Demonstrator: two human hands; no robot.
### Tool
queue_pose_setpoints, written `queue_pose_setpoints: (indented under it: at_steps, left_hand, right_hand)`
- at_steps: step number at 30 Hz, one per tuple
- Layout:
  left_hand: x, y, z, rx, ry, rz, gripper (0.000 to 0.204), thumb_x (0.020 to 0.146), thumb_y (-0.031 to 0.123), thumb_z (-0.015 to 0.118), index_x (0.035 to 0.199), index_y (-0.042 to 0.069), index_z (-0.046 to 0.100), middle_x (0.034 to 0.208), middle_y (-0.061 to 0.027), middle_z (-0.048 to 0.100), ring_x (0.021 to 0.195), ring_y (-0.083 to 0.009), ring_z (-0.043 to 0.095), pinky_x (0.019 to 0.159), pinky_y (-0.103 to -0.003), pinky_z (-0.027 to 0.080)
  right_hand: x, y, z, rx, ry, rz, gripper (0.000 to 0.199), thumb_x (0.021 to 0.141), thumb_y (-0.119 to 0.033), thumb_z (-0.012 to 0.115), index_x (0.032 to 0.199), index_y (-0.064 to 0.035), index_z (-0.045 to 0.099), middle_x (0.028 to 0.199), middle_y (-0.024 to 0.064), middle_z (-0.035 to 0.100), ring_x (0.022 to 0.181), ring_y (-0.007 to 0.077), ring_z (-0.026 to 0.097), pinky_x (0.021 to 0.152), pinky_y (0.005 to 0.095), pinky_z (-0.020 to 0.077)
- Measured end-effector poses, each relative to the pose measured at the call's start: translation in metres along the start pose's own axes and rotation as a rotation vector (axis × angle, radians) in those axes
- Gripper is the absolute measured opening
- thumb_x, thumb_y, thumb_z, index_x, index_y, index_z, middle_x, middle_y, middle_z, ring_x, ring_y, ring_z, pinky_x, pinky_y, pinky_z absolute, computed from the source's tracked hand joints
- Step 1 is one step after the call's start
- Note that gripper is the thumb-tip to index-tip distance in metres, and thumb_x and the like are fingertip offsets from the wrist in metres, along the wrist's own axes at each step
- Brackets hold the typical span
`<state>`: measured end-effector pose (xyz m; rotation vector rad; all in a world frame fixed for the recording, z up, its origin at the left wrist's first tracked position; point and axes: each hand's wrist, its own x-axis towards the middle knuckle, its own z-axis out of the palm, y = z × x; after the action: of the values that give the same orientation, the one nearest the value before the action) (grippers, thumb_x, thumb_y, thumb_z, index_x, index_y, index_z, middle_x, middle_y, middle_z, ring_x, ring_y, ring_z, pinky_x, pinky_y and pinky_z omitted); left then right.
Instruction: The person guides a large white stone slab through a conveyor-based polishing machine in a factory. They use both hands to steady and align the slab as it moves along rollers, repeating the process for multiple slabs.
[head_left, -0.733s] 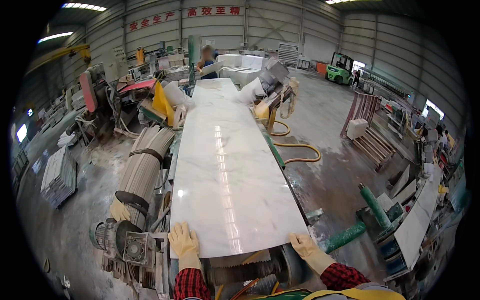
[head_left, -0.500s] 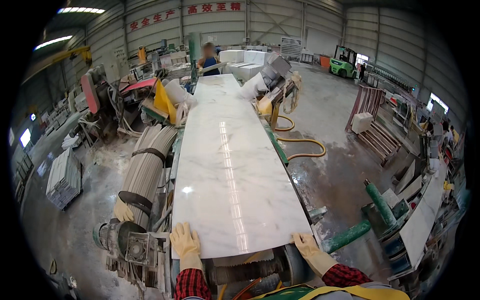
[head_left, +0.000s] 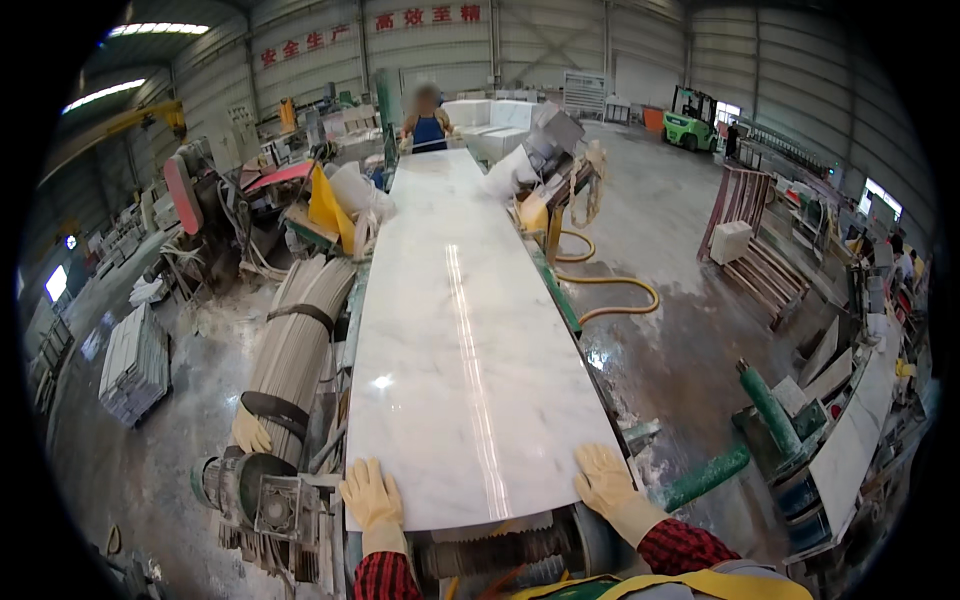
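A long polished white marble slab (head_left: pixel 460 350) with faint grey veining lies flat on a roller machine, stretching away from me. My left hand (head_left: pixel 374 498), in a cream rubber glove, rests flat on its near left corner with the fingers stretched forward. On the near right corner lies my right hand (head_left: pixel 608 484), gloved alike, fingers spread over the slab's top. Neither hand grips anything. Under the slab's near edge shows a ridged dark roller (head_left: pixel 500 556). At the far end stands a person (head_left: pixel 428 128) in a dark blue apron, close to the slab's edge.
A motor (head_left: pixel 245 485) and a bundle of strapped strips (head_left: pixel 295 350) with a loose glove (head_left: pixel 250 430) sit at left. Green posts (head_left: pixel 705 478) stand at right. Grinding heads (head_left: pixel 550 140) flank the slab's far part. A yellow hose (head_left: pixel 630 283) loops on the floor.
My right hand has moved further onto the slab, its fingers now spread forward. The left hand stays on its corner. The far person has turned and now stands behind the slab's end.
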<state>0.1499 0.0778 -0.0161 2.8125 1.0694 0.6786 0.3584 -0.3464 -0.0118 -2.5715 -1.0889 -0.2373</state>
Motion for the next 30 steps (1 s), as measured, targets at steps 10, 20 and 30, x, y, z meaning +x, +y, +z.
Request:
queue_pose_setpoints:
  at_steps: [10,20,30]
  left_hand:
    - [-0.002,0.004,-0.007,0.049,-0.101,-0.075,0.053,0.104,0.037,0.056,0.151,0.014,0.056,0.16,-0.0139,0.052,0.15,-0.0356,0.042,0.125,-0.062,0.024]
    - [-0.003,0.0,-0.003,0.036,-0.087,-0.06,0.054,0.102,0.035,0.058,0.152,0.013,0.056,0.161,-0.0152,0.052,0.149,-0.0372,0.042,0.126,-0.062,0.024]
    - [-0.005,0.001,-0.001,0.053,-0.036,0.012,0.053,0.097,0.033,0.064,0.146,0.012,0.058,0.155,-0.0164,0.054,0.146,-0.0393,0.044,0.123,-0.061,0.027]
  right_hand:
    - [0.038,0.008,-0.013,-0.127,-0.152,-0.009,0.071,0.101,-0.051,0.06,0.156,-0.0081,0.051,0.163,0.0184,0.05,0.153,0.0381,0.041,0.129,0.0549,0.0237]
    - [0.062,0.017,-0.016,-0.048,-0.07,-0.034,0.066,0.098,-0.049,0.063,0.152,-0.0109,0.055,0.159,0.0165,0.054,0.151,0.037,0.043,0.127,0.0549,0.026]
    - [0.095,0.052,0.012,-0.122,0.091,-0.104,0.061,0.093,-0.04,0.069,0.143,-0.0066,0.06,0.147,0.0178,0.059,0.139,0.04,0.049,0.12,0.0542,0.0342]
